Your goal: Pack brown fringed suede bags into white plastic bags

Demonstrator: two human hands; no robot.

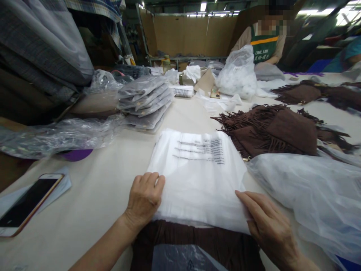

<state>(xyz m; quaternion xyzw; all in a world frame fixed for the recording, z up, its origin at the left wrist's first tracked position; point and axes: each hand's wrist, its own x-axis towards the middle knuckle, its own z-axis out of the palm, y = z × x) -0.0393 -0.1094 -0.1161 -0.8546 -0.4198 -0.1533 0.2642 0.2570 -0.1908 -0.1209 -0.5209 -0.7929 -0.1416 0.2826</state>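
Observation:
In front of me lies a pile of white, translucent plastic bags (194, 188) with printed lines near the far end. My left hand (146, 195) has its fingers curled over the left edge of the plastic bags. At the right edge, my right hand (267, 222) pinches the plastic between fingers and thumb; the thumb is partly hidden. Dark brown fabric (175, 229) shows at the near side of the bags, closest to me. A clear plastic piece (183, 259) rests on that fabric.
A stack of bagged grey items (149, 101) stands back left. Brown fringed pieces (290, 128) and loose plastic sheeting (310, 188) lie at right. A phone (31, 203) is at left. Across the table is a person in a green apron (263, 47), behind a bulging plastic bag (238, 73).

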